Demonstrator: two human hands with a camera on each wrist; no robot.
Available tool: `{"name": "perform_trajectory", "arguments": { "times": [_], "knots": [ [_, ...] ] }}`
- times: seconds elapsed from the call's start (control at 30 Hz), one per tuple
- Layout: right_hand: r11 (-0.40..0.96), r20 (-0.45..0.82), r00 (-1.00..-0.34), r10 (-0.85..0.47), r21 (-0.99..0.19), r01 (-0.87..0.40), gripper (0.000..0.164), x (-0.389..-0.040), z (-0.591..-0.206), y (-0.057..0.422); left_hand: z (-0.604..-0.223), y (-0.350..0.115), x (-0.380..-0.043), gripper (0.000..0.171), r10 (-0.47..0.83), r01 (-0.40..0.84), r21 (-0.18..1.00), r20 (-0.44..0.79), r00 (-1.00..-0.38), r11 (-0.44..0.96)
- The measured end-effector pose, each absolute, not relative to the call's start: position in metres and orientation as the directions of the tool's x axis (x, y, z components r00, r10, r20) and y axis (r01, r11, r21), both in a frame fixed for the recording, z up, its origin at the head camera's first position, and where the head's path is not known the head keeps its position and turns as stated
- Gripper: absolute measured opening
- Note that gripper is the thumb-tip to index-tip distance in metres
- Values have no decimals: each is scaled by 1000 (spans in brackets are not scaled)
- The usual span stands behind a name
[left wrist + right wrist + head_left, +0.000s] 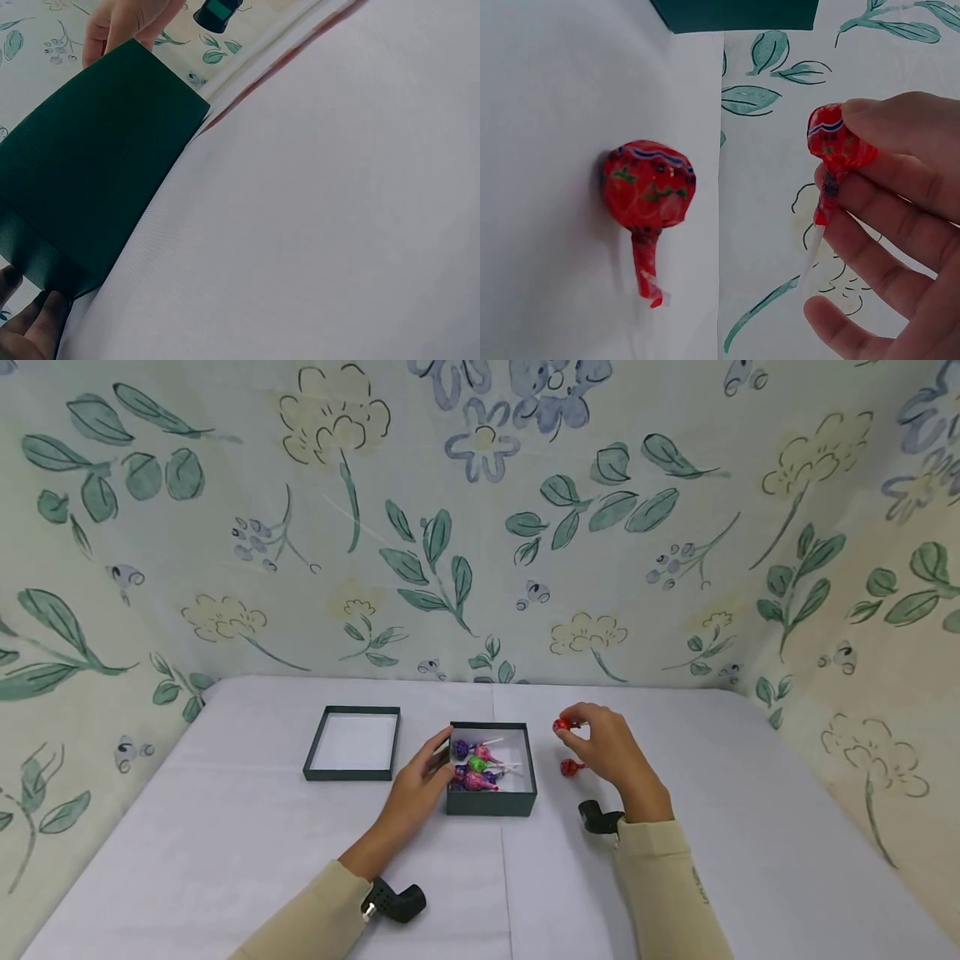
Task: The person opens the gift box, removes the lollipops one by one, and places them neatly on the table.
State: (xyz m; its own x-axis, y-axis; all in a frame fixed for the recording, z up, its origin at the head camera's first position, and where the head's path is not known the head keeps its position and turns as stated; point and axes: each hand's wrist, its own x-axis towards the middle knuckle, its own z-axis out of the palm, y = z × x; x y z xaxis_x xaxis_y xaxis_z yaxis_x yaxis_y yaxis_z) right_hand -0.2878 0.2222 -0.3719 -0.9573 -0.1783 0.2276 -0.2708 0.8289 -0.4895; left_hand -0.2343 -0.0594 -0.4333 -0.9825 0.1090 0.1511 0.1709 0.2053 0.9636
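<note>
My right hand [609, 752] pinches a red-wrapped lollipop [827, 139] by its candy head, just above the table to the right of a dark green box [491, 804]. Its white stick points down in the right wrist view. A second red lollipop [651, 187] lies on the table below that hand. On the box's left wall, my left hand [417, 785] holds on, thumb at the rim; its fingertips also show at the bottom corner of the left wrist view. Inside the box, purple, pink and green lollipops [477, 764] lie along the left, sticks toward the right.
A shallow dark green lid [348, 774] with a white inside lies left of the box. White cloth [225, 827] covers the table. Behind and at both sides hangs a floral-printed curtain [480, 527]. Each wrist carries a black camera [397, 902].
</note>
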Motion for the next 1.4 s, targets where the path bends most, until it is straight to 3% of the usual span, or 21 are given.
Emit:
{"name": "perform_trajectory", "arguments": {
  "times": [0.27,1.4],
  "knots": [
    [825,181,-971,-156,-517,-229,27,-290,-378,223,-413,-59,-221,51,114,187,956,165,-980,225],
    [830,29,-996,-87,-551,-89,28,-293,-395,231,-414,-60,-222,52,151,203,958,174,-973,205]
  ]
}}
